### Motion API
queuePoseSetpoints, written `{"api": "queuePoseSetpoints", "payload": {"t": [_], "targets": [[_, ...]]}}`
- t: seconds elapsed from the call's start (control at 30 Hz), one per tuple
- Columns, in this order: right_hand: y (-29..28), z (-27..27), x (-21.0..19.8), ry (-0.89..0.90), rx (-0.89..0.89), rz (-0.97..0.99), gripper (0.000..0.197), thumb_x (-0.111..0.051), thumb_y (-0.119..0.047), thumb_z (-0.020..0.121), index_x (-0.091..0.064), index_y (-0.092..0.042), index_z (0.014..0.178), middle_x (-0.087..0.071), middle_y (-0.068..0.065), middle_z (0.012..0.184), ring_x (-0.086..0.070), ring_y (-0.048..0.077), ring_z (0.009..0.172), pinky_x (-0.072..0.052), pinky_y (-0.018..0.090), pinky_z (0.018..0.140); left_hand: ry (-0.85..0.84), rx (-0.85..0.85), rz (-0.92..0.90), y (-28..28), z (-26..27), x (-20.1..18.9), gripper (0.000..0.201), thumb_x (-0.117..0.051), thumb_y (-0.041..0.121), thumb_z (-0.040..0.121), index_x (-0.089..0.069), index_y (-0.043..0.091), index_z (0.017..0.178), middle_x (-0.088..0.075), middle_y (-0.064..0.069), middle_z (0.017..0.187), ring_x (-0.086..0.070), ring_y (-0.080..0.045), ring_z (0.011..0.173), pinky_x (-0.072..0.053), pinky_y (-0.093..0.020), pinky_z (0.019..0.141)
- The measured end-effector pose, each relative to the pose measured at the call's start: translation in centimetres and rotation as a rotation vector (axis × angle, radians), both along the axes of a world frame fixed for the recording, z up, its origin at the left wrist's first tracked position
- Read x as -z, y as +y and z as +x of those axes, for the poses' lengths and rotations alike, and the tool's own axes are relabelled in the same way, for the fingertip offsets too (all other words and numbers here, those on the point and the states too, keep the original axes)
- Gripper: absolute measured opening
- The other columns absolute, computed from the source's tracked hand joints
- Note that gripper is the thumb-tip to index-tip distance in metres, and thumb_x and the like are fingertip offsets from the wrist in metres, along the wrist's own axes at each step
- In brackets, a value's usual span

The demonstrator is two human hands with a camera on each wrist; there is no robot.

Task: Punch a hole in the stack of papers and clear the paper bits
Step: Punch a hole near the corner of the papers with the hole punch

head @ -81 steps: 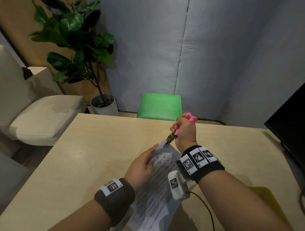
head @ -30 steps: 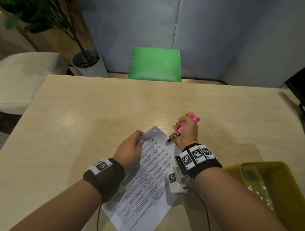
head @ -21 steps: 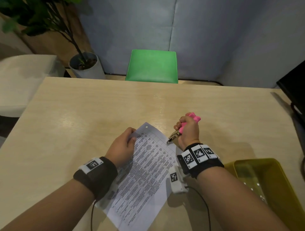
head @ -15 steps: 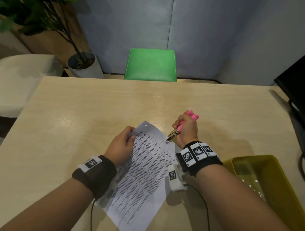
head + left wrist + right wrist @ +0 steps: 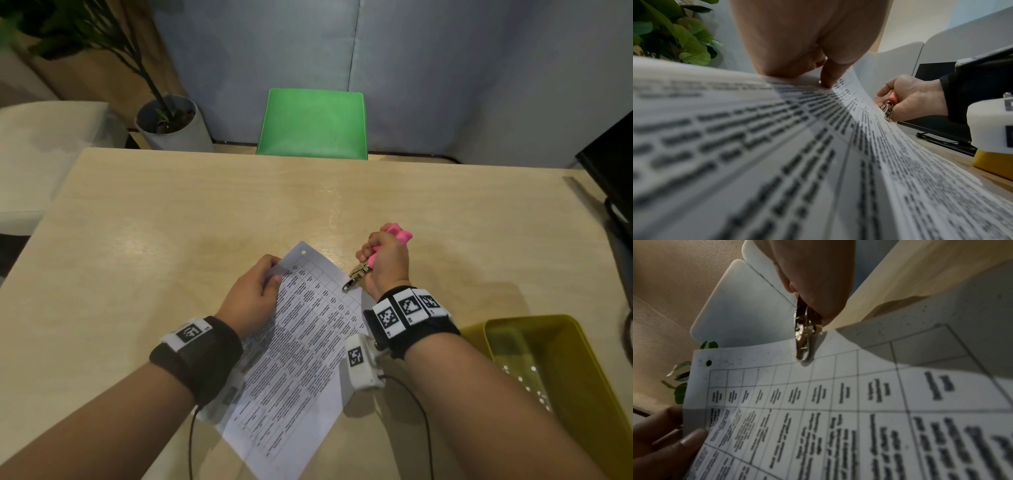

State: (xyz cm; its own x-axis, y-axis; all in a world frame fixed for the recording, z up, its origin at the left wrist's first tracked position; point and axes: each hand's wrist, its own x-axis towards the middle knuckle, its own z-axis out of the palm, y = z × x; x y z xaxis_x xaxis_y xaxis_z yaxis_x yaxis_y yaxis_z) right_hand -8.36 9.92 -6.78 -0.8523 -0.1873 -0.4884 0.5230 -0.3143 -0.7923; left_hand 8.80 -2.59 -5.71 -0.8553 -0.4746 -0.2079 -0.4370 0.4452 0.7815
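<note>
Change: papers [image 5: 301, 346] lifted off the desk [image 5: 171, 222] since punching.
Left grip [image 5: 253, 298]: pinches papers' edge.
Right grip [image 5: 385, 263]: clenches pink punch [image 5: 359, 274], seemingly touching the top edge.

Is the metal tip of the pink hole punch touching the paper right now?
Touching. In the right wrist view the hole punch tip straddles the top edge of the paper; the head view agrees.
</note>
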Motion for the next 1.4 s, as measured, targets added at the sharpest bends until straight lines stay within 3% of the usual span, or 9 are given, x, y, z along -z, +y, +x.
{"api": "queuePoseSetpoints", "payload": {"t": [0.77, 0.93, 1.4], "targets": [[-0.7, 0.4, 0.9, -0.011, 0.05, 0.101, 0.036, -0.03, 0.017, 0.07, -0.037, -0.018, 0.072, -0.03, 0.001, 0.059, -0.028, 0.013, 0.043, -0.025, 0.026, 0.045, -0.018, 0.009, 0.001, 0.1, 0.4, 0.9, 0.013, -0.041, 0.015, 0.1, -0.05, 0.017, 0.109, -0.043, 0.009, 0.057, -0.043, 0.0, 0.046, -0.026, -0.025, 0.05], [-0.7, 0.5, 1.0, -0.017, 0.058, 0.098, 0.037, -0.03, 0.018, 0.069, -0.036, -0.018, 0.07, -0.03, 0.001, 0.06, -0.027, 0.013, 0.044, -0.024, 0.027, 0.045, -0.02, 0.011, -0.001, 0.2, 0.5, 0.9, 0.015, -0.041, 0.013, 0.1, -0.051, 0.012, 0.111, -0.042, 0.012, 0.057, -0.046, 0.007, 0.047, -0.028, -0.015, 0.045], [-0.6, 0.6, 1.2, -0.012, 0.049, 0.095, 0.035, -0.03, 0.017, 0.07, -0.037, -0.017, 0.072, -0.031, 0.002, 0.059, -0.027, 0.012, 0.042, -0.026, 0.026, 0.045, -0.028, -0.003, -0.002, 0.2, 0.5, 1.3, 0.014, -0.043, 0.013, 0.099, -0.051, 0.012, 0.11, -0.044, 0.011, 0.057, -0.048, 0.005, 0.049, -0.025, -0.018, 0.047]]}}
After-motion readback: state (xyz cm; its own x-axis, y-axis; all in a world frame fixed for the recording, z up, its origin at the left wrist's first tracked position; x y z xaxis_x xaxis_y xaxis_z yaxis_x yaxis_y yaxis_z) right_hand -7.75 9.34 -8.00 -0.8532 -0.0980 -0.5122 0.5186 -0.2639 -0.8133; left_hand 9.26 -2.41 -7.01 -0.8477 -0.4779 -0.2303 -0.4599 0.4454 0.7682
